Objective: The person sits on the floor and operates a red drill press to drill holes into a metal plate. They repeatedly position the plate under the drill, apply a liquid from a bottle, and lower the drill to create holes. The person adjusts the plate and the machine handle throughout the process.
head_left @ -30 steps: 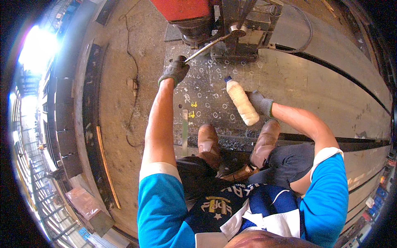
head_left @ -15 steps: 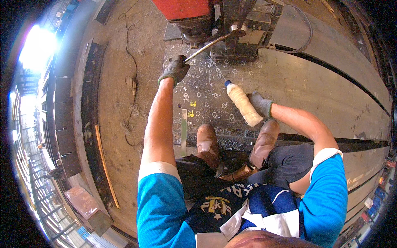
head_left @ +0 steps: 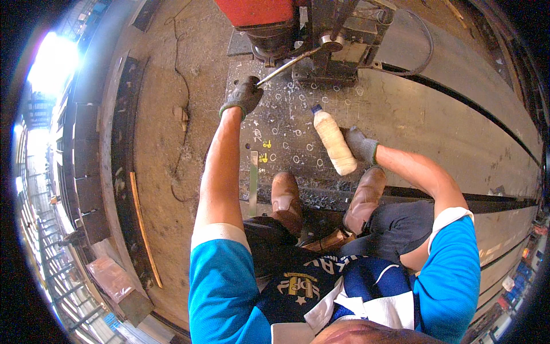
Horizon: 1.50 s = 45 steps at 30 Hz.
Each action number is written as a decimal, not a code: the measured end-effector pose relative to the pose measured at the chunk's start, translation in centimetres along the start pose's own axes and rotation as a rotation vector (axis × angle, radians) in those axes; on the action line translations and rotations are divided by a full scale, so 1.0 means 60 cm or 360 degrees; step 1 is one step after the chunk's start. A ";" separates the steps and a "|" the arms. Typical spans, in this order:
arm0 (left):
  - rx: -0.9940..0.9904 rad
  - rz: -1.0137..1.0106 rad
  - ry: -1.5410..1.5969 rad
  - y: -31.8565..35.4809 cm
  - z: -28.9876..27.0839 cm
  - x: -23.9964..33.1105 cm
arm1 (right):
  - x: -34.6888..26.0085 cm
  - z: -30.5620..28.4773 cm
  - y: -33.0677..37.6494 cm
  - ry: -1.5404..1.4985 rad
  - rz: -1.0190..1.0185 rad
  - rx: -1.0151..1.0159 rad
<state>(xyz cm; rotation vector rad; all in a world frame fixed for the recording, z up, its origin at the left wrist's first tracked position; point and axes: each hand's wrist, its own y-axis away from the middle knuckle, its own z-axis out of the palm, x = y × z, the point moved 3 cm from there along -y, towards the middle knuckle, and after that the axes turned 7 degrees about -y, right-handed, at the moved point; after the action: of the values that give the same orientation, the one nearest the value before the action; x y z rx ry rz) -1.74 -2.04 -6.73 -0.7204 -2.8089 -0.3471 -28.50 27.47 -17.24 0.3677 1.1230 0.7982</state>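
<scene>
Grips with the left hand, in a dark knitted glove, the lower end of a bright metal lever, wrapping it in closed fingers with no visible gap. Holds with the right hand, also gloved, a whitish bottle by its right side, clamped there, hiding most of the fingers behind it and leaving their exact placing impossible to tell. Tilts the bottle, pointing its dark blue cap up and left toward the machine and its base back toward the body. Has beneath the bottle a dark metal plate, dotted with many white rings and, to the left, 2 yellow marks. Extends the left forearm almost straight; bends the right arm at the elbow; wears bright blue sleeves with pale cuffs. Meets, at the lever's far end, a round metal hub on the machine, just right of a red housing. Sets 2 brown boots apart, nearer the body than the bottle, with dark metal shavings between. Shows a narrow greenish strip just left of the left boot and, well apart on the brown floor, a thin dark cable and a long orange-brown slat
</scene>
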 end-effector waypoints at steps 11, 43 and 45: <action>-0.0173 -0.0072 0.0064 0.019 -0.027 0.034 | 0.009 -0.004 -0.003 -0.0071 -0.0013 0.0021; -0.0134 -0.0089 0.0072 0.009 -0.041 0.069 | 0.030 -0.055 -0.025 -0.0644 -0.0130 0.0026; -0.0115 -0.0062 0.0020 0.015 -0.037 0.062 | 0.041 -0.064 -0.029 0.0119 -0.0295 0.0063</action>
<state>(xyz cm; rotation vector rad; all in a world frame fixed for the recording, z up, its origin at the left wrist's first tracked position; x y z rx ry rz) -4.13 -0.23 -3.44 -0.6765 -2.8143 -0.4607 -30.80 27.60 -21.52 0.2637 1.2253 0.6313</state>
